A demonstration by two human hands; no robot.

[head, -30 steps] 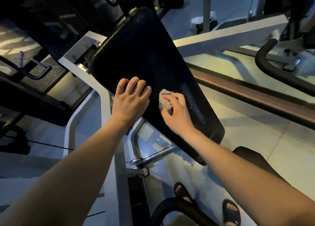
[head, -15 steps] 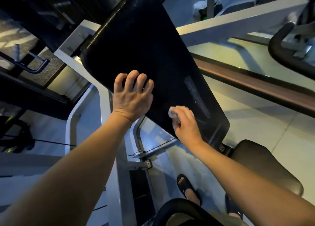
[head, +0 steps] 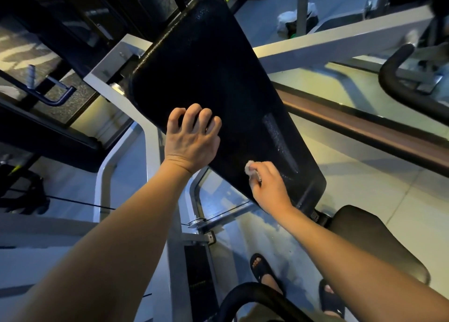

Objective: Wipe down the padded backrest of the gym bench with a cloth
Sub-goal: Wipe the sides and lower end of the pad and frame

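The black padded backrest slants across the middle of the view, wide at the top and narrowing toward the lower right. My left hand rests on its left edge, fingers curled over the pad and holding nothing. My right hand presses a small pale cloth against the lower end of the pad; only a bit of the cloth shows above the fingers. A shiny wet streak runs down the pad to the right of the cloth.
The black seat pad lies at the lower right below the backrest. White frame bars cross behind and beside the pad. A curved black handle is at the far right. My sandalled feet stand on the tiled floor.
My right hand has slid the cloth down the backrest from its middle to its lower end. My left hand has stayed on the left edge.
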